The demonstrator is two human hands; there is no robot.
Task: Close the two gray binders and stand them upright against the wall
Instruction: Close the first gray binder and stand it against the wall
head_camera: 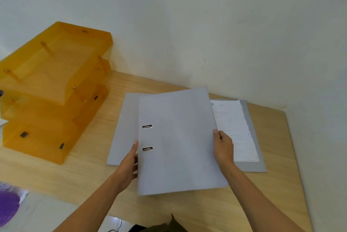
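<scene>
A gray binder [178,137] with two metal slots in its cover is held a little above the wooden desk [277,184], tilted toward me. My left hand [129,164] grips it at the spine side and my right hand [223,147] grips its right edge. Beneath it a second gray binder [251,166] lies open and flat, with a stack of printed white pages [234,128] showing on its right half and its left flap [122,128] sticking out at the left. The white wall [206,34] rises just behind them.
An orange translucent stack of three letter trays [52,90] stands at the left of the desk, against the wall. A purple object [8,207] sits at the lower left, off the desk. The desk's right edge runs beside another white wall.
</scene>
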